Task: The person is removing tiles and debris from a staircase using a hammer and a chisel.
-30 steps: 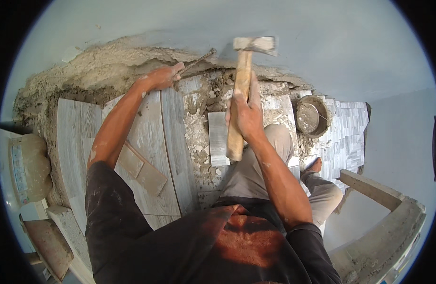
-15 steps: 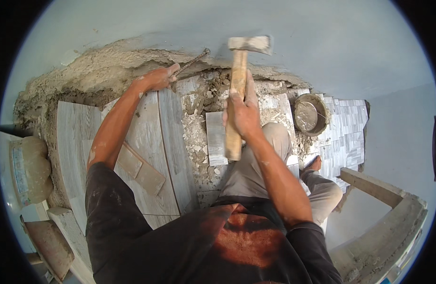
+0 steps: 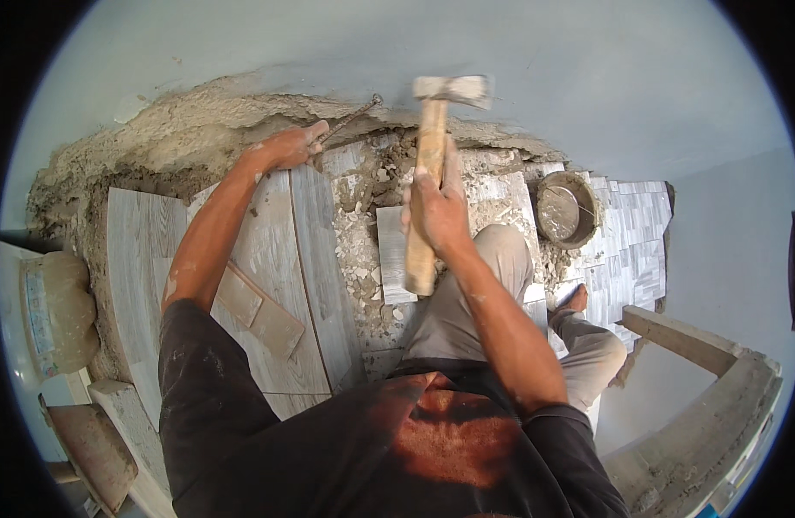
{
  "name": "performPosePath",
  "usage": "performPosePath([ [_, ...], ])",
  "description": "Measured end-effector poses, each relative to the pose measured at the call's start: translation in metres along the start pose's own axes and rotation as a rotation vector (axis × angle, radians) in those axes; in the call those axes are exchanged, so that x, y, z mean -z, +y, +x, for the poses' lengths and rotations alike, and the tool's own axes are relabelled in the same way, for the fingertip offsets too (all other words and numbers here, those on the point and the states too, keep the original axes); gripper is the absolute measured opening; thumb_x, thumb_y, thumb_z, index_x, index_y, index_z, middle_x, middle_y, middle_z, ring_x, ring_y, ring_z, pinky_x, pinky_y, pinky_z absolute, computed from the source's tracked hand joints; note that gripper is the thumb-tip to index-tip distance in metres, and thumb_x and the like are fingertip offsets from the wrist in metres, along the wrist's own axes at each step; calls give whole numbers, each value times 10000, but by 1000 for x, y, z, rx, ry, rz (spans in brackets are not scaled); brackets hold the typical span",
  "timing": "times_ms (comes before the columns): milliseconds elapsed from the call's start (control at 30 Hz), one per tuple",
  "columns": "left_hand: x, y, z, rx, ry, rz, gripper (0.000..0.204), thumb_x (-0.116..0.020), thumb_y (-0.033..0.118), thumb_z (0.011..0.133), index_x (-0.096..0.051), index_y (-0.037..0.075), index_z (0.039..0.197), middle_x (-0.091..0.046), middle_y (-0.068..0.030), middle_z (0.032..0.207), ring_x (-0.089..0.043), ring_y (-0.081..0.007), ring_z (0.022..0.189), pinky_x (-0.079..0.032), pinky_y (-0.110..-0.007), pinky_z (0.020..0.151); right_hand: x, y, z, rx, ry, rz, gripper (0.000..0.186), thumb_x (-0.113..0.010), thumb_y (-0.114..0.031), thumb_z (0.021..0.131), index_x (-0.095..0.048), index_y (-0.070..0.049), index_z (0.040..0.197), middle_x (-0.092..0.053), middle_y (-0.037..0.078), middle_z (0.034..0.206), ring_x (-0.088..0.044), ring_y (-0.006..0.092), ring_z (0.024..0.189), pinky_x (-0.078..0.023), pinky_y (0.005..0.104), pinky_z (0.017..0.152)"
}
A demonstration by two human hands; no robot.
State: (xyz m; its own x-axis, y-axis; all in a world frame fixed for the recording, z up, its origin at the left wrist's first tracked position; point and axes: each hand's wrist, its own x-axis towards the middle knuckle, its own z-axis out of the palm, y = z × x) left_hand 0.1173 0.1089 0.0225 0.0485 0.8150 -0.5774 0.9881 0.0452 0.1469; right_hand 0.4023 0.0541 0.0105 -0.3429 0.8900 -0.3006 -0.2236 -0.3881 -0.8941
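My left hand (image 3: 292, 147) is closed around a ribbed steel chisel (image 3: 350, 119), held slantwise along the broken foot of the wall. The chisel's struck end points up and to the right; its other end is hidden by my fingers. My right hand (image 3: 439, 211) grips the wooden handle of a hammer (image 3: 430, 155). The hammer's head, slightly blurred, is raised to the right of the chisel's end, apart from it. Along the wall base, plaster is chipped away in a rough, crumbly strip (image 3: 173, 129).
Grey wood-look tiles (image 3: 147, 250) lie on the left, with small tile pieces (image 3: 264, 319) on top. Rubble (image 3: 354, 268) and a loose tile (image 3: 396, 250) are between my arms. A mortar-crusted bucket (image 3: 567, 210) stands right of my knee. A dusty jug (image 3: 61, 311) sits far left.
The hammer has come down slightly and a little to the left in my right hand. My left hand and the chisel have barely shifted.
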Motion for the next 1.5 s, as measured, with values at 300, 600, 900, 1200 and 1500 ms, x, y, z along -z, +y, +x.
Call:
performPosePath([
  [300,4,5,-3,35,-61,-65,517,-442,316,946,-288,112,1395,-627,-195,1025,-568,-347,1020,-416,-436,869,1,-6,3,30,-81,-42,605,-390,-120,948,-73,-185,1459,-537,75,705,-497,151,460,-456,294,375],
  [600,-1,8,2,-250,17,314,443,-497,324,920,-424,133,1313,-561,-217,1157,-521,-379,1087,-395,-451,921,52,-31,-25,-41,-19,-55,626,-388,-129,942,-39,-162,1462,-533,95,718,-498,137,453,-464,275,368],
  [900,8,-1,-10,-57,153,136,421,-484,324,920,-445,140,1296,-599,-201,1102,-555,-365,1046,-416,-447,879,85,-7,-53,-95,-49,-32,615,-391,-134,947,-61,-203,1461,-518,109,702,-501,179,448,-445,282,369],
  [1200,14,0,-11,25,46,-60,506,-480,372,916,-387,116,1343,-573,-216,1154,-532,-357,1096,-394,-443,916,70,-12,-57,-98,-87,-117,641,-392,-101,932,-47,-177,1466,-521,78,698,-491,134,456,-435,267,389],
  [1500,-4,-6,-3,-23,133,-34,505,-473,351,926,-350,148,1372,-549,-237,1184,-517,-368,1116,-391,-438,925,27,-5,-28,-4,-98,-117,644,-401,-124,936,-30,-153,1461,-510,72,677,-499,138,461,-440,266,384],
])
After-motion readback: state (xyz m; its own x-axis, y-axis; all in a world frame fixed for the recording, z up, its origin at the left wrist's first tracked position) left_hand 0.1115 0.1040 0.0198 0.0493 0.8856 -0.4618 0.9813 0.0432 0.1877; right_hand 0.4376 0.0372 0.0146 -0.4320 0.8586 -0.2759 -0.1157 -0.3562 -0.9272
